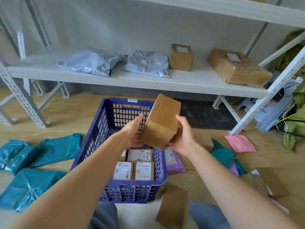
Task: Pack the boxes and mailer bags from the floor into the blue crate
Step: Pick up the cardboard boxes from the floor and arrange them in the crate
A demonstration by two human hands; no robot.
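Holding the box [162,121] above the crate [99,133], the person grasps it with both hands. The left hand [132,132] is wrapped on the box's left face and near lower edge. The right hand [182,134] grips the right face, thumb on the side, fingers beneath. The box is tilted with its taped seam up and its far end raised over the crate's right wall. It touches neither the crate nor the floor [66,116].

The crate stands on the floor in front of the shelf [189,80]. Labelled boxes [143,170] lie flat in its near end, labels up and set close together. The arms hide the rest of the crate bottom.

Teal mailers [54,149] lie on the floor left of the crate. A purple mailer [175,162] lies just beside the crate's right wall. Farther right lie a teal mailer [222,154] and a pink mailer [239,143]. A cardboard sheet [173,205] rests near the crate's near right corner.

The shelf carries two grey mailers [92,63] and two brown cartons [181,57].
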